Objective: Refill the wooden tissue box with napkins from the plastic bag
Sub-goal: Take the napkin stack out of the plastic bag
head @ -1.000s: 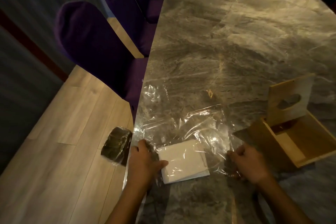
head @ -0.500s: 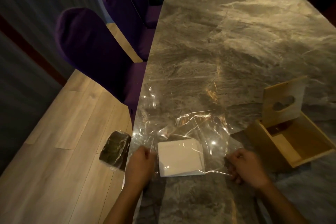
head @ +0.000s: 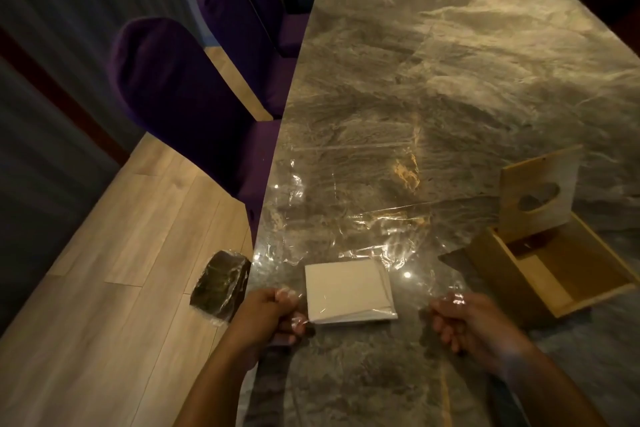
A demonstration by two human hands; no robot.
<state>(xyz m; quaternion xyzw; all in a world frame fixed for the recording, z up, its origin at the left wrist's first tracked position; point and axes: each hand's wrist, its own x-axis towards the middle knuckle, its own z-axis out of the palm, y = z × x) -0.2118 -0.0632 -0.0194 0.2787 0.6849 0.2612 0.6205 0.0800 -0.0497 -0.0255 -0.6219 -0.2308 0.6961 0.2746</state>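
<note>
Change since a second ago: both hands are pulling back toward the person, dragging the plastic bag's near edge with them; the left hand is no longer lying over the napkins but is gripping film beside them.
Left hand (head: 268, 314): fingers are curling shut on a pinch of clear film at the near left corner of the bag, just left of the napkin stack.
Right hand (head: 465, 321): fingers are closing on a bunch of film at the near right side, well apart from the other hand, probably so the bag's mouth is being stretched open between the two grips.
Plastic bag (head: 346, 215): clear, crinkled, lying flat on the marble table (head: 450, 62) and reaching away from the person; it is catching glare, so its exact edges are hard to tell.
Napkin stack (head: 349, 291): white, square, resting under the film between the two hands, near the table's front edge.
Wooden tissue box (head: 568, 274): sitting to the right of the bag, its slotted lid (head: 540, 191) standing upright on the far side, so the interior is lying open and looks empty, ready for filling.
Dark wrapped bundle (head: 221, 284): hanging off the table's left edge, beside the left hand, not being touched.
Step in hand: judging by the grips, the bag is being opened; the napkins are not yet out.
</note>
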